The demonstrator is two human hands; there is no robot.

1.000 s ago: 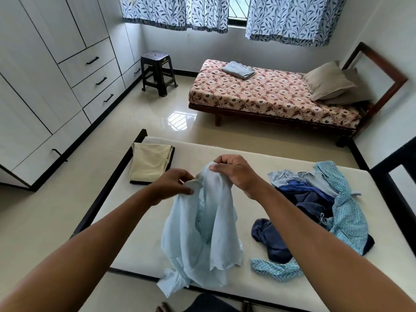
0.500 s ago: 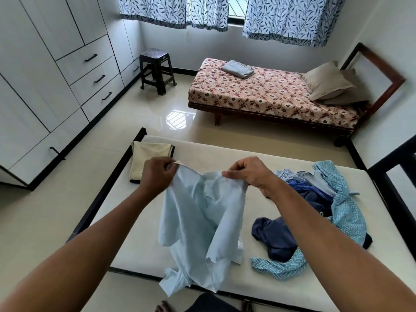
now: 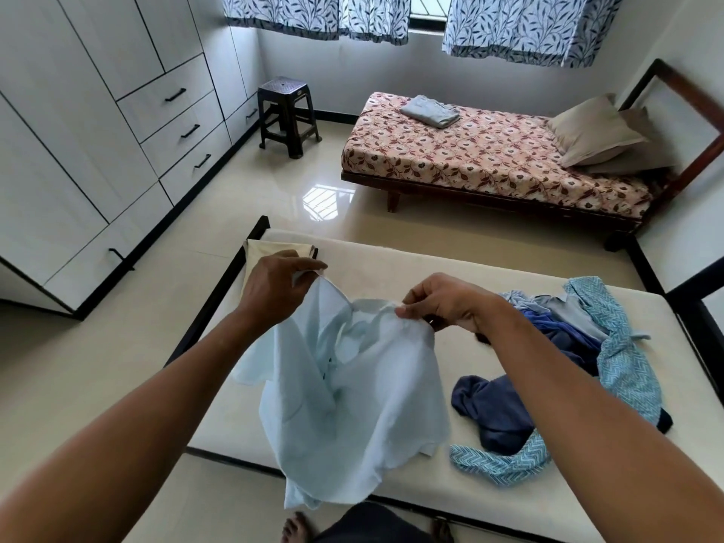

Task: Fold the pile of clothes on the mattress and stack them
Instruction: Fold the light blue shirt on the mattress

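– Right down at the near edge of the mattress [image 3: 391, 264], what's that hanging there?

– pale blue shirt [image 3: 352, 393], held up in the air with its bottom end drooping past the near edge. left hand [image 3: 274, 286] has its fingers curled round one top corner, right hand [image 3: 442, 303] is pinching the top edge further right and a bit lower, so the cloth sags between them

– and the rest of the laundry?

– pile of clothes [image 3: 580, 366] sits on the right side of the mattress, all unfolded: dark blue stuff, a grey piece, and a teal zigzag-print one draped over it and trailing toward the front. it's just beside the shirt, can't tell if they touch

– anything folded?

– one cream cloth [image 3: 270, 248] lying flat at the far left corner, partly hidden behind the left hand

– what's further back?

– shiny tiled floor [image 3: 274, 190], then a bed [image 3: 489, 158] with a floral sheet, a folded grey cloth [image 3: 431, 110] on it and two pillows [image 3: 595, 131] at the right end. dark stool [image 3: 286, 115] to its left, white wardrobe [image 3: 98, 131] down the left wall, leaf-print curtains [image 3: 529, 25] over the window at the very back
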